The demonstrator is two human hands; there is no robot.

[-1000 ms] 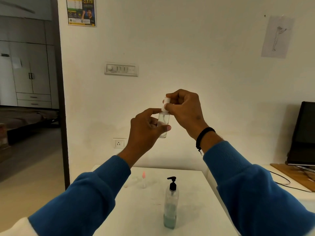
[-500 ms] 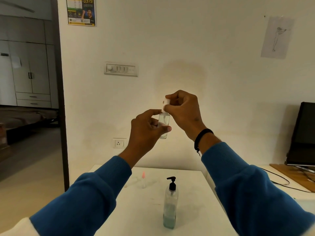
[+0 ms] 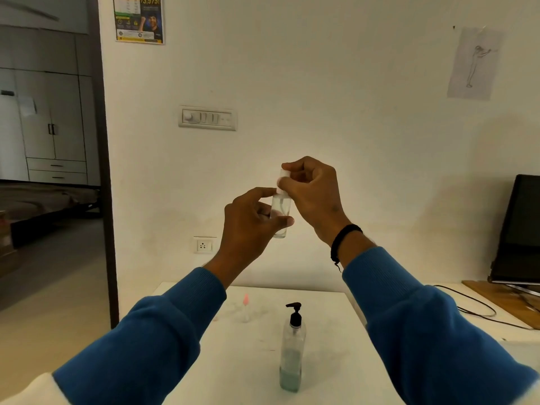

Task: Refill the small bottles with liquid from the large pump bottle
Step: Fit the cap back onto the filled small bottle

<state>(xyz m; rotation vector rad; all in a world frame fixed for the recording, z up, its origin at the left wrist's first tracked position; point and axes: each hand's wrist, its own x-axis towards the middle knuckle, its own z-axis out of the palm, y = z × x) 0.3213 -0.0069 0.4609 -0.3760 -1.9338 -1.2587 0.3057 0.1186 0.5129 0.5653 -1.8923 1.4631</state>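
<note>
A small clear bottle [image 3: 281, 213] is held upright in the air in front of the wall. My left hand [image 3: 250, 226] grips its body with thumb and fingers. My right hand [image 3: 311, 190] pinches the white cap [image 3: 283, 174] on top of it. Below, on the white table [image 3: 254, 355], stands the large pump bottle [image 3: 292, 350] with a black pump head and a little pale green liquid at the bottom. Further back on the table stands another small bottle [image 3: 245, 308] with a pink tip; its clear body is hard to make out.
A dark monitor [image 3: 518, 232] stands on a wooden board [image 3: 507, 304] at the right, with a black cable [image 3: 473, 309] running across the desk. A socket [image 3: 204, 245] and a switch panel [image 3: 207, 118] are on the wall. An open doorway lies to the left.
Both hands have sunk slightly with the small bottle. The right hand's fingers have shifted a little on the cap. The pump bottle has not moved.
</note>
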